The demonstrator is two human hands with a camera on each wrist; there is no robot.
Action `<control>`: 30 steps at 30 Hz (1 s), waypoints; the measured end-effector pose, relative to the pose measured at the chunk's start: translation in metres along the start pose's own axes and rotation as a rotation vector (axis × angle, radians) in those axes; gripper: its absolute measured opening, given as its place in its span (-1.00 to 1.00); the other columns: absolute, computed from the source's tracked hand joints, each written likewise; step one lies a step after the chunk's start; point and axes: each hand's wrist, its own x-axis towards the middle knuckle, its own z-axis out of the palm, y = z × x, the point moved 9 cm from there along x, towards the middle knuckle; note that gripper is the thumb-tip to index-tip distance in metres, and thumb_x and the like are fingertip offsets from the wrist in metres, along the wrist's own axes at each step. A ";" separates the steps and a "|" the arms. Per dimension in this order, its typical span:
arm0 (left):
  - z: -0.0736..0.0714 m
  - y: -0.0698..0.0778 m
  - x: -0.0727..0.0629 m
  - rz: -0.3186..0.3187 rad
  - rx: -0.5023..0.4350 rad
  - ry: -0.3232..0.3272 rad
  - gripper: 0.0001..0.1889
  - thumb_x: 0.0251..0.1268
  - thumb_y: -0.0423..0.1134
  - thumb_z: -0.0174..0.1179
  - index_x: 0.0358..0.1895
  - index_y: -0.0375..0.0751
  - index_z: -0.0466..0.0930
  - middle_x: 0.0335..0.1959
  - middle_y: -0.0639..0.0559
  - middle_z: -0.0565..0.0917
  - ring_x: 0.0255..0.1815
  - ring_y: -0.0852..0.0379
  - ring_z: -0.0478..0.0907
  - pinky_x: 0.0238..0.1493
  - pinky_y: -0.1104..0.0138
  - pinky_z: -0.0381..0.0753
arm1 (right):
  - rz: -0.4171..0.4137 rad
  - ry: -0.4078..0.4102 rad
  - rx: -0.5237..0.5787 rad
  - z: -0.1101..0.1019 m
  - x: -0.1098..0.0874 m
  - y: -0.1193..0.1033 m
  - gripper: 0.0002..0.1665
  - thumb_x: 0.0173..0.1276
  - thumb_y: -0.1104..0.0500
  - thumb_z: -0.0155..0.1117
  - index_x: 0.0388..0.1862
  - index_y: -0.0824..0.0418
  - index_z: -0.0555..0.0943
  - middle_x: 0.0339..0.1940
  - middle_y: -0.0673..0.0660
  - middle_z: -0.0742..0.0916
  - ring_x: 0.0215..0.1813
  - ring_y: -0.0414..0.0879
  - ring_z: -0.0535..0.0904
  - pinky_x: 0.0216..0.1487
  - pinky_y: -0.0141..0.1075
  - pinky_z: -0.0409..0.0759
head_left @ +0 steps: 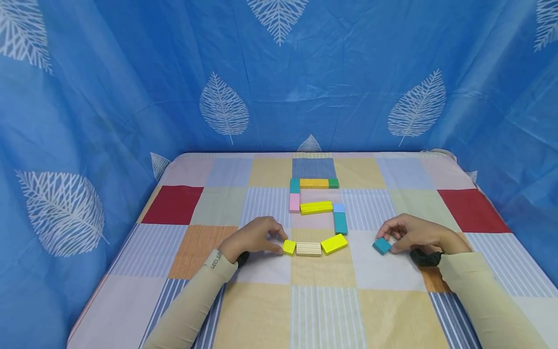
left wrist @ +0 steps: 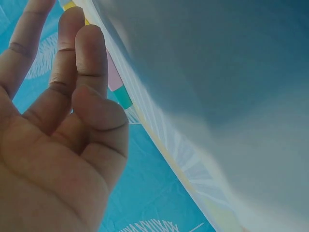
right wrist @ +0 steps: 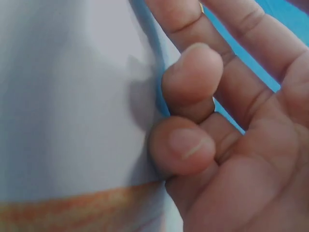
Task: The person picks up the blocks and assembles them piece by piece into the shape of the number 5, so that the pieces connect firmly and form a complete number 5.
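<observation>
With thumb and index finger, my left hand (head_left: 258,235) pinches a small yellow block (head_left: 289,247) on the patchwork cloth. Directly right of it lies a striped wooden block (head_left: 308,249), followed by a tilted yellow block (head_left: 334,244). Farther right, my right hand (head_left: 416,232) holds a teal block (head_left: 381,245) by its edges, low over a pale square. In the left wrist view the thumb and fingers (left wrist: 91,58) hide the yellow block. The right wrist view shows curled fingertips (right wrist: 193,72) near the cloth, with the teal block mostly hidden.
Behind the front row, more blocks form a bent line: a pink block (head_left: 294,203), an orange block (head_left: 314,183), a green block (head_left: 333,183), stacked yellow strips (head_left: 316,208), a light blue block (head_left: 338,208) and an upright-lying teal block (head_left: 340,224). A blue leaf-print curtain (head_left: 331,97) surrounds the table.
</observation>
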 end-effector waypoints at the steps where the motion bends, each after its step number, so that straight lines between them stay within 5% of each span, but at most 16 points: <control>1: 0.000 0.000 -0.001 -0.003 0.002 0.000 -0.77 0.18 -0.32 0.64 -0.11 -0.14 0.85 -0.14 0.12 0.76 -0.10 0.18 0.54 0.13 0.24 0.60 | -0.004 0.006 -0.009 0.000 0.001 -0.001 -0.70 0.28 0.45 0.50 0.00 0.42 0.74 -0.26 0.14 0.71 -0.45 -0.03 0.42 -0.44 -0.36 0.46; 12: 0.000 0.001 0.000 0.032 0.004 0.007 -0.79 0.18 -0.32 0.64 -0.14 -0.14 0.84 -0.18 0.13 0.78 -0.14 0.20 0.54 0.09 0.26 0.62 | -0.044 0.046 -0.058 0.000 0.009 -0.013 -0.73 0.30 0.46 0.48 -0.01 0.39 0.74 -0.27 0.14 0.71 -0.46 -0.01 0.40 -0.42 -0.33 0.44; 18: 0.001 0.002 0.001 0.002 -0.003 -0.004 -0.79 0.18 -0.32 0.64 -0.15 -0.11 0.85 -0.20 0.16 0.78 -0.16 0.19 0.51 0.07 0.26 0.58 | -0.049 0.071 -0.060 0.000 0.016 -0.017 -0.71 0.32 0.45 0.49 0.02 0.43 0.73 -0.27 0.15 0.71 -0.41 -0.03 0.43 -0.37 -0.32 0.42; 30: 0.002 -0.002 0.000 -0.064 -0.002 0.002 -0.77 0.18 -0.32 0.64 -0.11 -0.09 0.86 -0.17 0.16 0.77 -0.10 0.13 0.56 0.17 0.13 0.61 | 0.083 0.137 -0.046 0.002 0.035 -0.014 -0.64 0.33 0.37 0.56 0.07 0.42 0.73 -0.22 0.12 0.69 -0.30 -0.06 0.46 -0.24 -0.37 0.45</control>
